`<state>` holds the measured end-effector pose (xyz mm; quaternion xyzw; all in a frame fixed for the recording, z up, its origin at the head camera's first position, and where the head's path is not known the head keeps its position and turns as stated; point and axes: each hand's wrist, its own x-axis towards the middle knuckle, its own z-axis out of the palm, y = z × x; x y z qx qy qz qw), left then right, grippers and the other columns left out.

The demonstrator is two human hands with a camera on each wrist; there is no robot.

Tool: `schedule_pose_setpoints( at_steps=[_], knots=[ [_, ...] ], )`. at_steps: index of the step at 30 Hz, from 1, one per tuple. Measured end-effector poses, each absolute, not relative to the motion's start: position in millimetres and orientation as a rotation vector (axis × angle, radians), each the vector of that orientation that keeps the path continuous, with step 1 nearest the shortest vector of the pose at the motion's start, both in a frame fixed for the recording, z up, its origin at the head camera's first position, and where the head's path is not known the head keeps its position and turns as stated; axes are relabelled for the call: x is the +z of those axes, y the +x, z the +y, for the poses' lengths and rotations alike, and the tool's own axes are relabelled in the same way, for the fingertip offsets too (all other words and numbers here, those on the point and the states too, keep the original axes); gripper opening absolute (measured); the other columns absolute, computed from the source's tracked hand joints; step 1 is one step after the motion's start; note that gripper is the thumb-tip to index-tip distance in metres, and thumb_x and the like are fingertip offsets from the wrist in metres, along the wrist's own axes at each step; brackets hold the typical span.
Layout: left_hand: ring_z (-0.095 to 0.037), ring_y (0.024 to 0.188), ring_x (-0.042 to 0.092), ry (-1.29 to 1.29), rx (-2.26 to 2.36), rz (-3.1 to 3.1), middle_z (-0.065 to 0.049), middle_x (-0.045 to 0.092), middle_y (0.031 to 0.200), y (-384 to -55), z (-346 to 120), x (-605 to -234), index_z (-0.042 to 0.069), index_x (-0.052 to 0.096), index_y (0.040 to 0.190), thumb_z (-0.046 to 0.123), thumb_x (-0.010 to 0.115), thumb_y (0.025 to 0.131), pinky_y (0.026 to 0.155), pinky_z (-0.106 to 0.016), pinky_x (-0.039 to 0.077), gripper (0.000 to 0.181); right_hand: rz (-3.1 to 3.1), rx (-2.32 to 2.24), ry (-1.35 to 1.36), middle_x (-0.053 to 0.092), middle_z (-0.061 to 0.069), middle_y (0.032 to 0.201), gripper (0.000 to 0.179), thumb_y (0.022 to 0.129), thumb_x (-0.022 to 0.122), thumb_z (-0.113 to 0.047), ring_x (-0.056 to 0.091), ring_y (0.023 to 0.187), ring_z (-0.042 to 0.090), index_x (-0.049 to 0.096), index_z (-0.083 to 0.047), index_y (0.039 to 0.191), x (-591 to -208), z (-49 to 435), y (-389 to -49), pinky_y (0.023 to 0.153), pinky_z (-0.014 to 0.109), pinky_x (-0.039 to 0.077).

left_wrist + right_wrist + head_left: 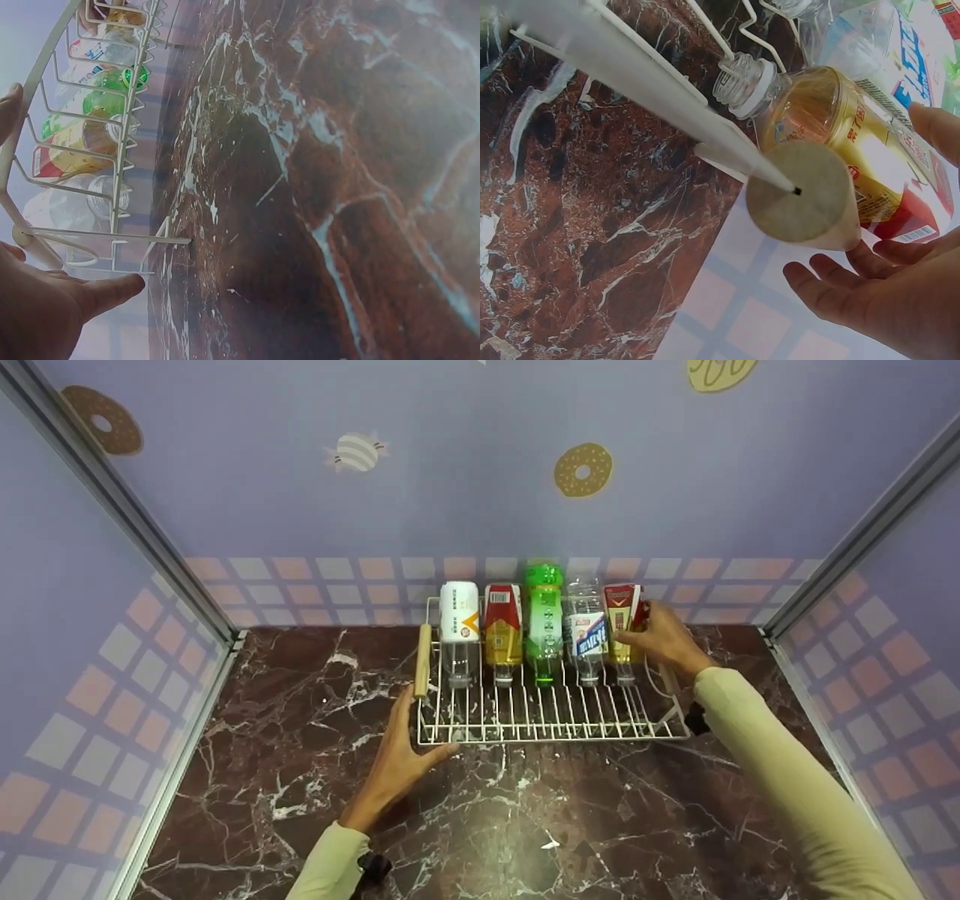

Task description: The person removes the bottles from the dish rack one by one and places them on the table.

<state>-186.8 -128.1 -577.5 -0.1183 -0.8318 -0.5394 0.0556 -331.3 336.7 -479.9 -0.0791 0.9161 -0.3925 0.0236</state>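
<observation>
A white wire rack stands on the dark marbled surface, holding several plastic bottles with their necks toward me. At the rack's left end, my left hand is beside the wooden handle, thumb spread along the front corner. My right hand is at the rightmost bottle, which has a red and gold label. In the right wrist view its fingers extend loosely under the right wooden handle, and the thumb is over the bottle's side. Whether the fingertips touch the bottle is hidden.
Left of the red-gold bottle lie a clear bottle with a blue-white label, a green bottle, a red-yellow bottle and a white-labelled bottle. A patterned wall rises behind, with side panels left and right.
</observation>
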Motion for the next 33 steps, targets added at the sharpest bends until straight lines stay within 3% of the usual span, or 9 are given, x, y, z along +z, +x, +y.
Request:
schedule_pose_setpoints(
  at_steps=[7, 14, 23, 29, 33],
  knots=[
    [-0.056, 0.160, 0.028, -0.307, -1.701, -2.527, -0.034, 0.013, 0.178, -187.3, -123.2, -577.1, 0.004, 0.013, 0.176, 0.036, 0.097, 0.085, 0.125, -0.075, 0.031, 0.128, 2.816, -1.269, -0.216, 0.072, 0.023, 0.116, 0.039, 0.101, 0.081, -0.017, 0.070, 0.099, 0.033, 0.065, 0.004, 0.130, -480.6, 336.3, -336.0, 0.086, 0.039, 0.063],
    [-0.055, 0.159, 0.031, -0.240, -1.771, -2.512, -0.031, 0.011, 0.180, -186.9, -118.8, -577.6, 0.011, 0.010, 0.177, 0.035, 0.095, 0.088, 0.124, -0.078, 0.028, 0.125, 2.802, -1.274, -0.196, 0.071, 0.022, 0.114, 0.039, 0.099, 0.082, -0.017, 0.070, 0.097, 0.034, 0.065, 0.004, 0.127, -482.7, 336.8, -340.1, 0.084, 0.040, 0.064],
    [-0.048, 0.160, 0.035, -0.210, -1.837, -2.479, -0.032, 0.030, 0.174, -185.4, -116.6, -576.2, 0.011, 0.012, 0.177, 0.031, 0.097, 0.087, 0.127, -0.075, 0.026, 0.125, 2.837, -1.225, -0.213, 0.070, 0.022, 0.112, 0.040, 0.099, 0.083, -0.016, 0.067, 0.093, 0.030, 0.063, 0.005, 0.127, -482.3, 334.1, -343.4, 0.080, 0.036, 0.062],
    [-0.047, 0.161, 0.034, -0.211, -1.859, -2.460, -0.031, 0.029, 0.175, -184.3, -115.7, -575.8, 0.013, 0.013, 0.177, 0.030, 0.096, 0.087, 0.131, -0.069, 0.023, 0.124, 2.848, -1.235, -0.117, 0.069, 0.020, 0.110, 0.043, 0.098, 0.085, -0.022, 0.066, 0.090, 0.029, 0.062, 0.004, 0.124, -479.8, 335.0, -337.8, 0.074, 0.034, 0.062],
    [-0.048, 0.162, 0.032, -0.206, -1.885, -2.453, -0.030, 0.027, 0.176, -184.2, -114.9, -576.1, 0.016, 0.012, 0.177, 0.028, 0.095, 0.089, 0.131, -0.069, 0.022, 0.123, 2.826, -1.289, -0.054, 0.066, 0.021, 0.117, 0.052, 0.098, 0.085, -0.024, 0.065, 0.098, 0.031, 0.057, 0.005, 0.130, -477.5, 335.1, -331.8, 0.082, 0.037, 0.062]
  ],
)
